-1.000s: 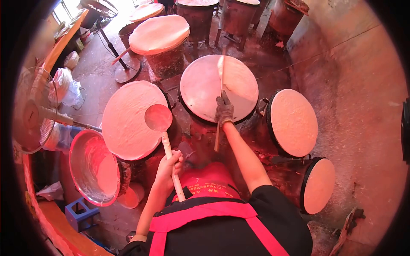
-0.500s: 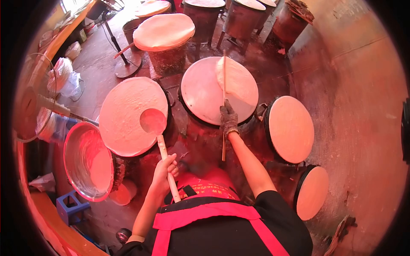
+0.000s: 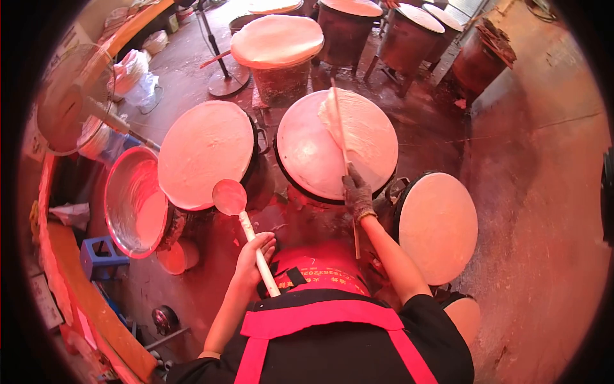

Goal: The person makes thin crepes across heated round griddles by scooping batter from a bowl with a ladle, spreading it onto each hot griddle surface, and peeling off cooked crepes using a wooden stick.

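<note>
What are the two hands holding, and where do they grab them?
The left hand holds a ladle low on its handle, away from the bowl. The gloved right hand grips a long stick past its middle, nearer the lower end.

Person seen from above: black short-sleeved top, red apron straps crossing the chest, red apron front bearing a line of yellow print. Right hand (image 3: 358,197) wears a grey knitted glove; left hand (image 3: 253,254) bare.
</note>
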